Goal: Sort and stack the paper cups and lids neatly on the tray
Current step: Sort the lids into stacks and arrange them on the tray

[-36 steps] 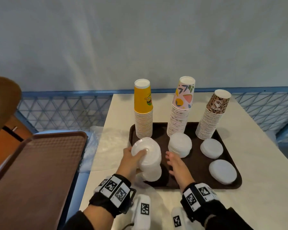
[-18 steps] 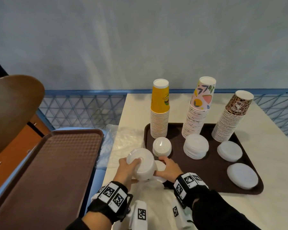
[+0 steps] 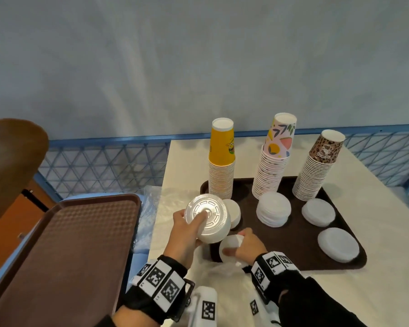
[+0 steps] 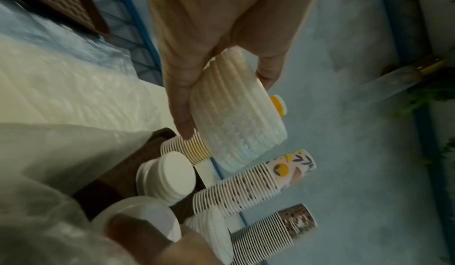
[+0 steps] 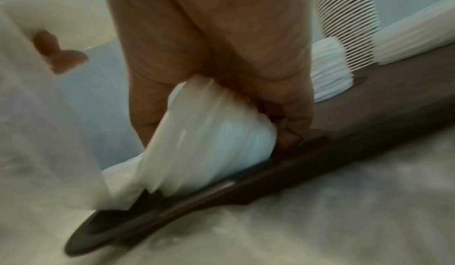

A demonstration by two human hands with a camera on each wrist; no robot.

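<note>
While the right hand (image 3: 248, 244) curls its fingers round a leaning bundle of white lids (image 3: 230, 250) at the near-left corner of the dark tray (image 3: 293, 244), the left hand (image 3: 187, 230) grips a second lid stack (image 3: 207, 218) tipped on its side, axis roughly level, underside toward us. Just beyond sits a short lid pile (image 3: 233, 212), then the yellow cup stack (image 3: 221, 159). The left hand looks nearer that pile.

White table (image 3: 376, 234), dark tray (image 3: 293, 246), clear plastic wrap (image 3: 172, 201) lying on it
</note>
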